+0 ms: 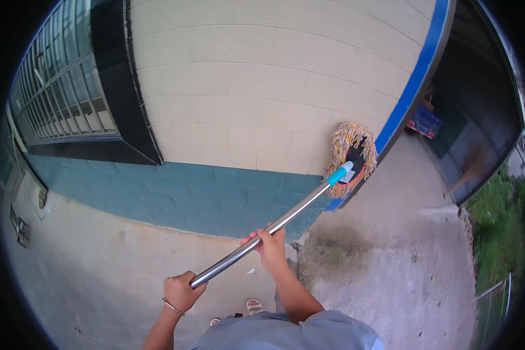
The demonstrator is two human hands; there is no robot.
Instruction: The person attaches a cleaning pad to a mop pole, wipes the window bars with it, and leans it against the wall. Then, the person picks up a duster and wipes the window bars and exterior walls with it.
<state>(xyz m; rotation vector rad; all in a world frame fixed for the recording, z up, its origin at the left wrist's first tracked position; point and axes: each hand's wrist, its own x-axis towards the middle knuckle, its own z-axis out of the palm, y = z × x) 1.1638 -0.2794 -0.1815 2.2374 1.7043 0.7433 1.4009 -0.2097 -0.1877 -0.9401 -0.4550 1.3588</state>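
A mop [289, 215] with a shiny metal handle and a turquoise collar runs diagonally up to the right. Its shaggy beige string head [342, 146] rests against the cream wall [233, 111], beside the blue edge at the corner. My left hand [182, 290], with a bracelet on the wrist, is wrapped around the lower end of the handle. Higher up the same handle, my right hand [269, 248] grips it, with fingers partly behind the metal.
Below the cream blocks runs a teal wall band [216, 195]. A barred window [70, 99] is at left. On the right are a dark doorway [472, 87], a blue object [424, 121] inside it, and green plants [501, 216]. Concrete floor [116, 274] lies around my feet.
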